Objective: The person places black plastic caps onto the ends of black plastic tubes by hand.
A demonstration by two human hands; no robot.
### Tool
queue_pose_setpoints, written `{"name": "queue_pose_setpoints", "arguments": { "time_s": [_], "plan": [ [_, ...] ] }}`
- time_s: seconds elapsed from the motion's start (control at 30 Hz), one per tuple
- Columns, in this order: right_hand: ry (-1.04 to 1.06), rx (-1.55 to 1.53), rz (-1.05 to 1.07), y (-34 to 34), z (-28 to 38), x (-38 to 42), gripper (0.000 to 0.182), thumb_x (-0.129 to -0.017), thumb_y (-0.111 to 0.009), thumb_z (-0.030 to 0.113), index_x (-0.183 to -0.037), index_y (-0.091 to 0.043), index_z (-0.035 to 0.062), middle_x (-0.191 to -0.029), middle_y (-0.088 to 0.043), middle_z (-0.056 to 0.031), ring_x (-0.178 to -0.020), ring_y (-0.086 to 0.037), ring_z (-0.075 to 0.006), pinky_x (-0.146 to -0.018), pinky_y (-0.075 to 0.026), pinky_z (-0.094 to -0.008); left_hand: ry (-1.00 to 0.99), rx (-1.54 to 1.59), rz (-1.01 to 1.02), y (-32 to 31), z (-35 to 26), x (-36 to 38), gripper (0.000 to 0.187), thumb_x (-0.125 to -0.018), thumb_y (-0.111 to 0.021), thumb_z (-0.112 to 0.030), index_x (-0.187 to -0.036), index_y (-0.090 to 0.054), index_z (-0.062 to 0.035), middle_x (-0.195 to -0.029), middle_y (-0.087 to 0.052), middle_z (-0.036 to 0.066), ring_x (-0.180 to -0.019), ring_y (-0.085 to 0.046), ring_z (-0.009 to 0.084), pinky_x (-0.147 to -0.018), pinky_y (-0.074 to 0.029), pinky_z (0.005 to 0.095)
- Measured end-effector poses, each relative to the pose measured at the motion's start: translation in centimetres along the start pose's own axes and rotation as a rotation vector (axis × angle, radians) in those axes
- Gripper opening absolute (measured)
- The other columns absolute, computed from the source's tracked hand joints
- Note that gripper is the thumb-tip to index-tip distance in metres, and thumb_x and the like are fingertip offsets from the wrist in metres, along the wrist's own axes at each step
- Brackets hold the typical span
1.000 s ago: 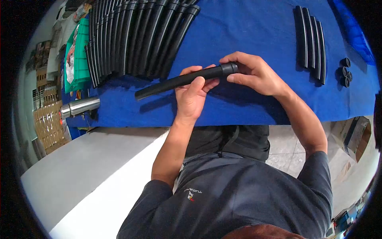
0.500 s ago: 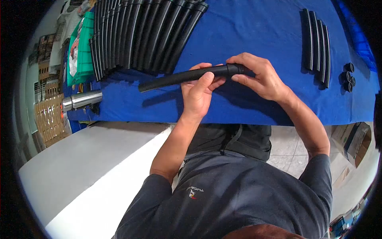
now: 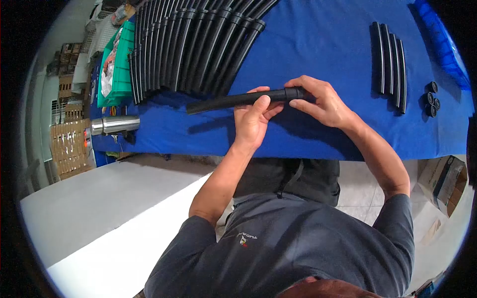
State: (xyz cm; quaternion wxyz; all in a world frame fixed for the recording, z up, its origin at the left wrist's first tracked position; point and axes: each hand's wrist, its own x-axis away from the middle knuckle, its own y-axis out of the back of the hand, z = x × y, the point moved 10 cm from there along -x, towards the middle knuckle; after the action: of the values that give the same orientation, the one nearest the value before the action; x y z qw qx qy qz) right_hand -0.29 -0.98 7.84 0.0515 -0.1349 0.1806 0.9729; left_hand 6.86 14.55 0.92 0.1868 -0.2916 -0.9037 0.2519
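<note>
A slightly curved black tube [image 3: 218, 103] with a wider collar at its right end is held over the blue-covered table. My left hand [image 3: 250, 126] is closed round its middle, thumb on top and fingers behind. At the collar end, my right hand [image 3: 328, 103] grips with thumb and fingers, hiding the tip of that end. The tube's narrower end points left, nearly level. Beyond my left hand lies a dense row of similar black tubes [image 3: 181, 49] with collars. To the right of my right hand are several thinner black tubes [image 3: 385, 64] and several small black ring-like caps [image 3: 431, 98].
A green bin [image 3: 122, 74] with things inside stands at the left, near a shiny metal cylinder [image 3: 119, 123]. Blue plastic [image 3: 443, 44] lies along the right edge of the blue cloth [image 3: 313, 39]. An open cardboard box [image 3: 443, 185] sits below the table at the right.
The tube has turned slightly closer to level, with both hands keeping their hold on it. The whole view has shifted a little, so the surroundings appear displaced.
</note>
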Motion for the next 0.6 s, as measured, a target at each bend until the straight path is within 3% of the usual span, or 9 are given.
{"name": "queue_pose_setpoints", "arguments": {
  "time_s": [0.07, 0.17, 0.27, 0.3, 0.47, 0.6],
  "plan": [
    [-0.068, -0.044, 0.032, 0.1, -0.3, 0.0, 0.038, -0.09, -0.075, 0.019, -0.122, -0.064, 0.0007, -0.094, -0.063, -0.0067, -0.083, -0.059, -0.0155, -0.07, -0.048, -0.0322, -0.013, -0.013, 0.058, -0.4, -0.1, -0.2, 0.038, -0.095, -0.073, -0.017, -0.128, -0.06, -0.001, -0.114, -0.071, 0.019, -0.103, -0.073, 0.0306, -0.092, -0.062, 0.0446],
    [-0.072, -0.048, 0.07, -0.4, -0.5, 0.1, 0.035, -0.089, -0.077, 0.018, -0.118, -0.065, 0.0014, -0.086, -0.059, -0.0021, -0.078, -0.053, -0.0119, -0.066, -0.044, -0.0311, -0.022, -0.113, 0.124, -0.9, 0.2, 0.2, 0.048, -0.093, -0.075, -0.02, -0.135, -0.057, -0.0027, -0.122, -0.068, 0.022, -0.11, -0.07, 0.0354, -0.095, -0.061, 0.0471],
    [-0.313, -0.3, 0.104, -0.3, -2.3, 0.5, 0.036, -0.086, -0.079, 0.02, -0.112, -0.065, 0.0005, -0.083, -0.064, -0.0104, -0.077, -0.061, -0.0204, -0.071, -0.049, -0.0353, 0.014, 0.112, 0.145, -0.8, -1.1, 1.1, 0.056, -0.093, -0.075, -0.019, -0.143, -0.052, -0.0065, -0.133, -0.062, 0.026, -0.117, -0.066, 0.0412, -0.096, -0.061, 0.048],
    [-0.268, -0.251, 0.093, -0.1, -1.9, 0.3, 0.036, -0.086, -0.08, 0.019, -0.112, -0.065, 0.0006, -0.083, -0.064, -0.011, -0.077, -0.061, -0.0209, -0.071, -0.049, -0.0355, -0.002, 0.15, 0.17, 0.7, -1.6, 1.2, 0.054, -0.095, -0.072, -0.017, -0.143, -0.05, -0.0087, -0.14, -0.056, 0.028, -0.119, -0.064, 0.0457, -0.097, -0.061, 0.0481],
    [-0.039, -0.001, 0.015, 0.6, -0.3, -0.2, 0.036, -0.085, -0.08, 0.019, -0.112, -0.065, 0.0008, -0.084, -0.065, -0.0138, -0.077, -0.065, -0.0248, -0.071, -0.05, -0.0373, 0.025, 0.224, 0.125, 2.4, -1.1, 1.6, 0.04, -0.098, -0.068, -0.015, -0.134, -0.055, -0.0059, -0.137, -0.059, 0.028, -0.116, -0.066, 0.0441, -0.096, -0.062, 0.045],
    [-0.141, -0.068, 0.026, 0.4, -1.3, 0.0, 0.035, -0.084, -0.08, 0.018, -0.112, -0.065, 0.0007, -0.087, -0.066, -0.0156, -0.08, -0.066, -0.0288, -0.073, -0.05, -0.0386, 0.007, 0.169, 0.095, 2.3, -0.8, 1.7, 0.038, -0.099, -0.067, -0.016, -0.134, -0.055, -0.0065, -0.137, -0.059, 0.027, -0.116, -0.066, 0.0433, -0.096, -0.062, 0.0445]
  ]
}}
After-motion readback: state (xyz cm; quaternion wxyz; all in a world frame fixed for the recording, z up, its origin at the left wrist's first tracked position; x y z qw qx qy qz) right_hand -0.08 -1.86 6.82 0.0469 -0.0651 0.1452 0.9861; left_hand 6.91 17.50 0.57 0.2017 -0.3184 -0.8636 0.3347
